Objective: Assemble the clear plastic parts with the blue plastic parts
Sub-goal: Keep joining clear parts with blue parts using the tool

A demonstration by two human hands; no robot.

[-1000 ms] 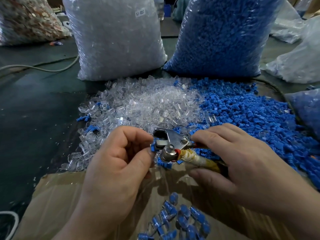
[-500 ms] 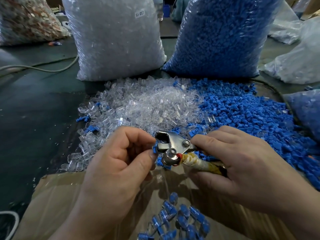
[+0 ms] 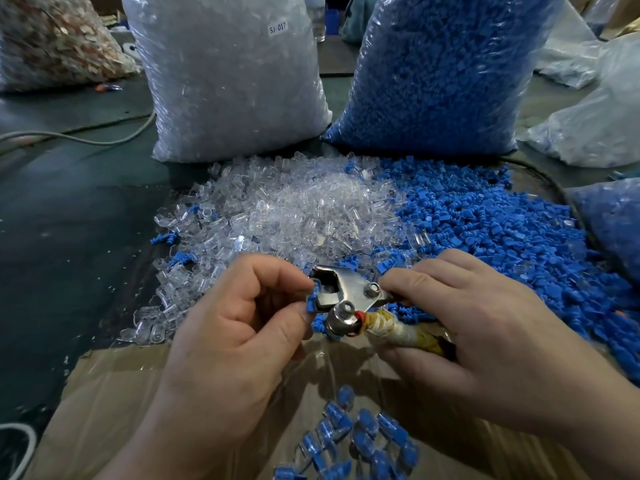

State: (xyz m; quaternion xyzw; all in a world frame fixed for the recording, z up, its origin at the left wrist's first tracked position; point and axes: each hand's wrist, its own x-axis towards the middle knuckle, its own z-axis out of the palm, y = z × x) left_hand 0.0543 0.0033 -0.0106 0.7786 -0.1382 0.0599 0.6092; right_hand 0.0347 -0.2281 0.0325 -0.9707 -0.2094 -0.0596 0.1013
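My left hand [image 3: 225, 341] pinches a small blue part [image 3: 312, 299] between thumb and forefinger and holds it inside the jaws of a metal crimping tool [image 3: 346, 296]. My right hand [image 3: 485, 327] grips the tool's tape-wrapped handle [image 3: 401, 332]. Behind the hands lie a heap of loose clear parts [image 3: 294, 209] and, to its right, a heap of loose blue parts [image 3: 502, 230]. Several assembled clear-and-blue pieces [image 3: 356, 441] lie on the cardboard near me.
A brown cardboard sheet [image 3: 114, 403] covers the near side of the dark table. At the back stand a big bag of clear parts [image 3: 225, 77] and a big bag of blue parts [image 3: 443, 74]. More bags sit at the far left and right. A cable [image 3: 86, 138] runs at left.
The tool's head has tilted up a little and its jaws now sit around the blue part that my left hand pinches. Both hands stay almost in place.
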